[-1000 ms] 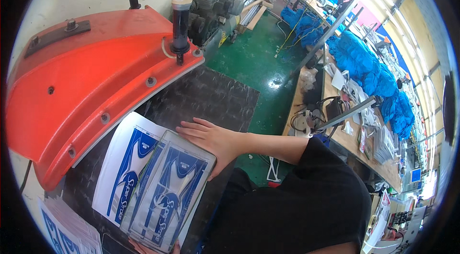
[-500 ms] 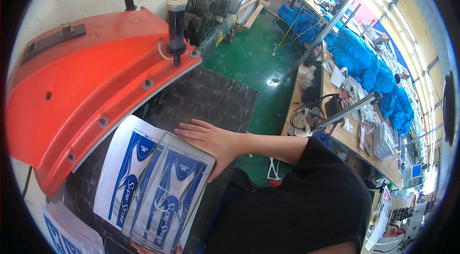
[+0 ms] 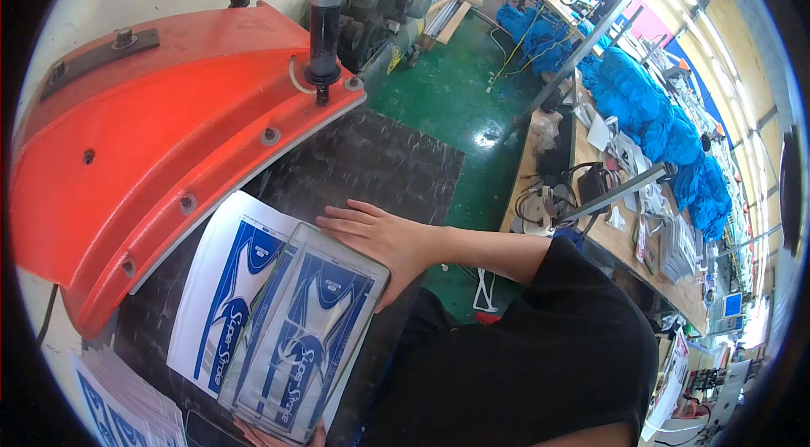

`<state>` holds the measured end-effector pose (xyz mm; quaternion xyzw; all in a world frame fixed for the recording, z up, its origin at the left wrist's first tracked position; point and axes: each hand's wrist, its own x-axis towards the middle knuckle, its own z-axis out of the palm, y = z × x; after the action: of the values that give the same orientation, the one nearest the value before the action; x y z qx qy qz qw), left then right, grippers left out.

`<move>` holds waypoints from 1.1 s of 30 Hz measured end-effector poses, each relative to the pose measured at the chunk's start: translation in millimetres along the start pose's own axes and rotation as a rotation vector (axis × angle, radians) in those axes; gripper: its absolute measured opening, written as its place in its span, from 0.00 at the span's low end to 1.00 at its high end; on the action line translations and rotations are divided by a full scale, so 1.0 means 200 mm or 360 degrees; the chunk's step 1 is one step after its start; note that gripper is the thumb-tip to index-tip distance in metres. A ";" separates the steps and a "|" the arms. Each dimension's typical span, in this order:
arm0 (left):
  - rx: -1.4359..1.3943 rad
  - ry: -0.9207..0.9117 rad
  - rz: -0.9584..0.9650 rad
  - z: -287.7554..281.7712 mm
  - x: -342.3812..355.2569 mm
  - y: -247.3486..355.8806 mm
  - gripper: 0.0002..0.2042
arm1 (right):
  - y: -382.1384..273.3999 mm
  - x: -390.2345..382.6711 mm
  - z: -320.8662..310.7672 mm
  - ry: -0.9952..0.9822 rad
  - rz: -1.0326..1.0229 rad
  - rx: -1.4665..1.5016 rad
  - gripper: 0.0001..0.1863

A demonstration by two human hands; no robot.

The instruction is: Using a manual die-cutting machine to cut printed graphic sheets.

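A clear rectangular plate [image 3: 337, 309] with a dark raised rim lies over printed blue-and-white sheets [image 3: 221, 299], whose design shows through it. The sheets stick out to its left. My right hand [image 3: 390, 243] comes from the right and grips the plate's far end, its fingers stretched along that edge and its thumb down the right side. At the near end, my left hand [image 3: 260, 437] is mostly beneath or behind the plate; a few fingertips show along its lower edge. The sheets rest on a black, scuffed work surface [image 3: 380, 160].
A big red press arm [image 3: 169, 135] with upright black handles [image 3: 325, 42] extends over the left of the surface. More printed sheets [image 3: 118, 405] are stacked at lower left. A motor unit [image 3: 375, 17] stands behind; a cluttered bench [image 3: 607, 228] with blue fabric [image 3: 641, 101] is right.
The whole view has shifted slightly. Both hands keep the same hold, and the plate stays in about the same place on the sheets.
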<state>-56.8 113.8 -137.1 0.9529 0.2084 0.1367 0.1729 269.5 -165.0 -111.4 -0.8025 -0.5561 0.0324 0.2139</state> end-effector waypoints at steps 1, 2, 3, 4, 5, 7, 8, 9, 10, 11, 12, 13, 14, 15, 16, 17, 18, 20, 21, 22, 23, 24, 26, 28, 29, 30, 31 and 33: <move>0.0001 -0.0002 -0.0002 -0.01 0.01 0.01 0.56 | 0.00 0.00 0.00 0.0004 -0.0006 -0.0002 0.66; 0.0011 0.0021 0.0038 -0.01 0.02 0.03 0.56 | 0.00 0.00 0.00 0.0002 -0.0006 0.0001 0.66; 0.0022 0.0043 0.0079 -0.01 0.02 0.03 0.55 | 0.00 0.00 0.00 -0.0007 0.0005 0.0014 0.66; 0.0023 0.0040 0.0076 -0.01 0.01 0.03 0.55 | 0.00 0.00 0.00 -0.0017 0.0017 0.0026 0.66; 0.0030 0.0047 0.0097 -0.01 0.02 0.03 0.56 | 0.00 -0.01 0.00 -0.0016 0.0017 0.0030 0.66; 0.0040 0.0052 0.0115 -0.01 0.01 0.03 0.56 | 0.00 -0.01 0.00 0.0007 -0.0003 0.0017 0.66; 0.0007 0.0102 0.0121 0.00 0.01 0.03 0.56 | 0.00 -0.01 0.00 0.0005 -0.0004 0.0022 0.66; -0.0026 0.0151 0.0125 0.00 0.00 0.03 0.56 | 0.00 0.00 0.00 -0.0009 0.0000 0.0014 0.65; -0.0026 0.0148 0.0121 -0.01 0.02 0.06 0.56 | 0.00 0.00 0.00 -0.0023 0.0007 0.0005 0.65; -0.0019 0.0066 0.0014 -0.04 0.04 0.11 0.56 | 0.00 0.01 0.00 -0.0029 0.0004 0.0009 0.65; -0.0012 -0.0016 -0.0096 -0.06 0.04 0.12 0.56 | -0.01 0.01 0.01 -0.0022 0.0000 0.0016 0.66; -0.0006 -0.0018 -0.0090 -0.06 0.04 0.12 0.56 | 0.00 0.01 0.00 -0.0001 0.0003 0.0024 0.66; 0.0017 -0.0023 -0.0101 -0.06 0.04 0.12 0.56 | 0.00 0.00 0.00 0.0004 0.0007 0.0027 0.66; 0.0040 -0.0027 -0.0113 -0.05 0.04 0.12 0.56 | 0.00 -0.01 -0.01 0.0005 0.0017 0.0015 0.66; 0.0040 -0.0029 -0.0117 -0.05 0.04 0.11 0.56 | 0.00 0.00 -0.01 -0.0003 0.0023 0.0001 0.66; 0.0003 0.0006 -0.0088 -0.05 0.04 0.11 0.56 | 0.00 0.00 -0.01 -0.0006 0.0023 0.0002 0.66; -0.0034 0.0042 -0.0058 -0.04 0.04 0.10 0.56 | 0.00 0.00 -0.01 -0.0004 0.0013 -0.0009 0.66; -0.0035 0.0085 0.0008 -0.02 0.04 0.07 0.55 | 0.00 0.01 0.00 -0.0003 0.0001 -0.0026 0.67; -0.0034 0.0127 0.0077 -0.02 0.03 0.06 0.55 | 0.00 0.01 0.01 -0.0003 -0.0002 -0.0020 0.67; -0.0040 0.0126 0.0080 -0.01 0.03 0.06 0.55 | 0.00 0.01 0.01 -0.0004 -0.0002 -0.0015 0.67; -0.0034 0.0131 0.0085 -0.01 0.02 0.05 0.55 | 0.00 0.01 0.01 -0.0004 0.0003 -0.0020 0.67; -0.0028 0.0137 0.0091 -0.01 0.02 0.05 0.55 | -0.01 0.01 0.01 -0.0007 0.0004 -0.0020 0.67; -0.0026 0.0078 0.0019 -0.03 0.02 0.07 0.55 | -0.01 0.01 0.00 -0.0009 0.0008 -0.0020 0.67; -0.0015 0.0019 -0.0054 -0.04 0.02 0.08 0.55 | -0.01 0.01 0.00 -0.0018 0.0007 -0.0003 0.66; -0.0029 0.0012 -0.0088 -0.04 0.02 0.09 0.55 | -0.01 0.01 0.00 -0.0015 0.0007 0.0001 0.66; -0.0042 0.0005 -0.0122 -0.05 0.02 0.09 0.56 | -0.01 0.00 0.01 0.0001 -0.0002 -0.0001 0.66; -0.0034 0.0005 -0.0125 -0.05 0.02 0.09 0.56 | -0.01 0.01 0.01 0.0017 -0.0013 -0.0001 0.66; -0.0083 0.0027 -0.0070 -0.04 0.02 0.08 0.56 | 0.00 0.00 0.00 0.0015 -0.0010 0.0001 0.66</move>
<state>-50.1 104.8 -122.6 0.9421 0.2270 0.1462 0.1989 268.8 -164.3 -112.0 -0.8007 -0.5577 0.0280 0.2169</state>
